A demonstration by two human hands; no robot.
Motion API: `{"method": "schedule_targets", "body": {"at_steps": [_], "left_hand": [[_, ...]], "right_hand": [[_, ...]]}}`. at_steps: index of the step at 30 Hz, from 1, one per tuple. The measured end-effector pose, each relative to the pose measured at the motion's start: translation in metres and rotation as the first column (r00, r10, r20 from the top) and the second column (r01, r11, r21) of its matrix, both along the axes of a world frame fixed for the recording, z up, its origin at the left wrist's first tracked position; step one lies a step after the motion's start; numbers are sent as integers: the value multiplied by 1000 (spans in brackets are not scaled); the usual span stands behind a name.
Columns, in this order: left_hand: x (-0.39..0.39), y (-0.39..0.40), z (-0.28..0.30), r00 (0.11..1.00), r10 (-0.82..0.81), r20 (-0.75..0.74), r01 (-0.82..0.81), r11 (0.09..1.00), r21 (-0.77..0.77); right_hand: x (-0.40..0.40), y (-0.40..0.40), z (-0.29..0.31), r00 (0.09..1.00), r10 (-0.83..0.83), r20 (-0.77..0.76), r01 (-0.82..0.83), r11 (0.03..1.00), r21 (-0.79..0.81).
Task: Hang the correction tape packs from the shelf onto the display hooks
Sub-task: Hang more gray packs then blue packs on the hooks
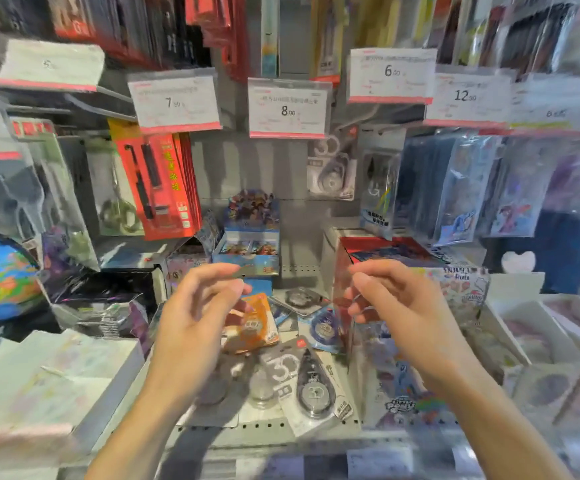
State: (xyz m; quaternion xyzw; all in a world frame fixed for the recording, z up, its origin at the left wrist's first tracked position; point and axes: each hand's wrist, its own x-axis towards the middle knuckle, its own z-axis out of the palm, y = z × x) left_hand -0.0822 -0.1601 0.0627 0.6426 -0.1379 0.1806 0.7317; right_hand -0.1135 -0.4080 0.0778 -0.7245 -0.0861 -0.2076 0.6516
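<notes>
Both my left hand [198,317] and right hand [396,306] hover loose-fingered and empty above the grey carded correction tape pack [307,386] lying flat on the shelf [264,429], likely light, stiff, best pinched near its top edge.

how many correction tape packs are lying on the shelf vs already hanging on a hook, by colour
Grey pack lying on shelf: 1
Orange pack lying on shelf: 1
Blue pack lying on shelf: 1
Grey pack hanging on hook: 1
Total clearly seen: 4. Others under the hands are too blurred to count.
</notes>
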Motion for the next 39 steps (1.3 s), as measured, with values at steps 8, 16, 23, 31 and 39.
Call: {"method": "schedule_targets", "body": {"at_steps": [8, 16, 23, 31, 39], "left_hand": [[41, 96, -4, 996, -88, -11, 88, 994, 62], [90, 105, -30, 951, -278, -138, 309, 888, 341], [117, 45, -68, 889, -369, -273, 448, 571, 688], [123, 8, -84, 928, -347, -137, 221, 214, 951], [126, 0, -93, 899, -362, -247, 385, 381, 841]], "right_hand": [[42, 92, -16, 994, -108, -20, 107, 993, -38], [61, 95, -46, 958, -257, -125, 220, 943, -251], [48, 71, -92, 886, -381, -264, 224, 850, -477], [32, 68, -110, 821, -473, -319, 160, 728, -667], [29, 65, -113, 822, -449, -350, 179, 787, -590]]}}
